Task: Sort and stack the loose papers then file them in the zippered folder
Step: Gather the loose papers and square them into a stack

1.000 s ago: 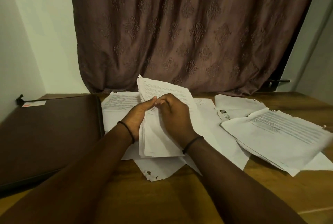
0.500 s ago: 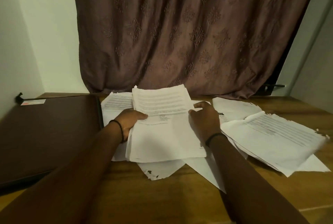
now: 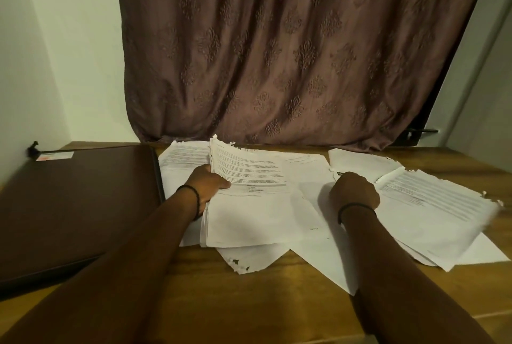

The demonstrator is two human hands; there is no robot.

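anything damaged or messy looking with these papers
Yes. The sheet poking out below the stack has dark holes and a torn edge. The right pile has a ragged right edge, and the stack, which the left hand grips, is frayed along its top.

Dim, warm light — wide-angle edge distortion

A wooden table [image 3: 277,305] carries a closed dark brown zippered folder [image 3: 77,205] on its left side. Across the middle and right, loose printed papers [image 3: 304,174] overlap, with a thick sheaf [image 3: 443,213] at the right and one torn sheet [image 3: 243,257] nearest the front edge.
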